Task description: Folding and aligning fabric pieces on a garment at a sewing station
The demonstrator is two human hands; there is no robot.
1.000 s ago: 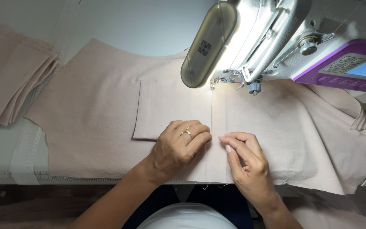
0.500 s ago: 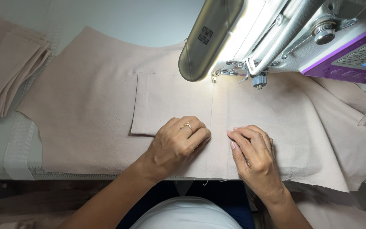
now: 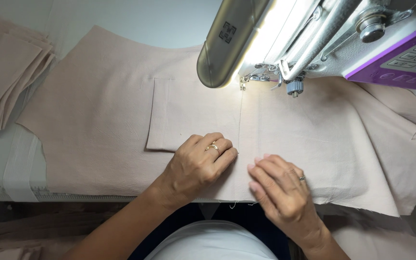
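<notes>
A large beige fabric panel [image 3: 102, 106] lies flat on the sewing table, with a rectangular pocket piece [image 3: 188, 115] laid on it. My left hand [image 3: 196, 166] presses flat on the pocket's lower right corner, fingers together, a ring on one finger. My right hand [image 3: 278, 188] rests on the fabric just right of the seam line, fingers curled down onto the cloth near the front edge. The seam runs straight up to the presser foot and needle [image 3: 242, 85] of the sewing machine [image 3: 314, 33], which is lit by its lamp.
A stack of cut beige pieces [image 3: 6, 82] sits at the far left of the table. The machine's purple control panel [image 3: 400, 60] is at the upper right. More fabric drapes off the table's right side [image 3: 391, 144] and front edge.
Both hands stay on the cloth near the seam. My right hand has shifted slightly lower and flattened, and the view has tilted a little closer to the table.
</notes>
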